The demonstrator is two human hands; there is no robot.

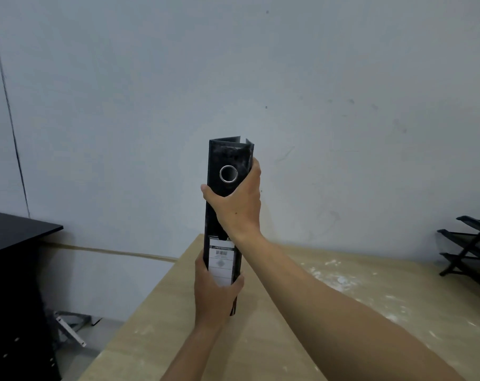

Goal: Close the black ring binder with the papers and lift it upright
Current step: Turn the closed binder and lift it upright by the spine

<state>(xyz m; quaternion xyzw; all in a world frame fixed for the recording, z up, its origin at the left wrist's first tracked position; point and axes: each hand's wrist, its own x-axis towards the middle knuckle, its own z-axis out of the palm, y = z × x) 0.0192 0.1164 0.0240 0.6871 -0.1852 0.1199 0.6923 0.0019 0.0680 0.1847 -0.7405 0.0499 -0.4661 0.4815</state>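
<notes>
Between both hands: black ring binder point(224, 215) upright, closed, spine facing camera, above wooden table point(343, 298). Right hand point(237, 204) clamped round upper spine below finger hole; left hand point(212, 292) gripping lower end over white label point(221, 264).

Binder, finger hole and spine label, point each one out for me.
binder point(215, 215), head view, bare spine between the hands.
finger hole point(228, 173), head view, middle of the metal-rimmed opening.
spine label point(220, 264), head view, white sticker's centre.

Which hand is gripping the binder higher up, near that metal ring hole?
The right hand, wrapped around the black ring binder just below its finger hole. The left hand grips lower, over the white spine label.
</notes>
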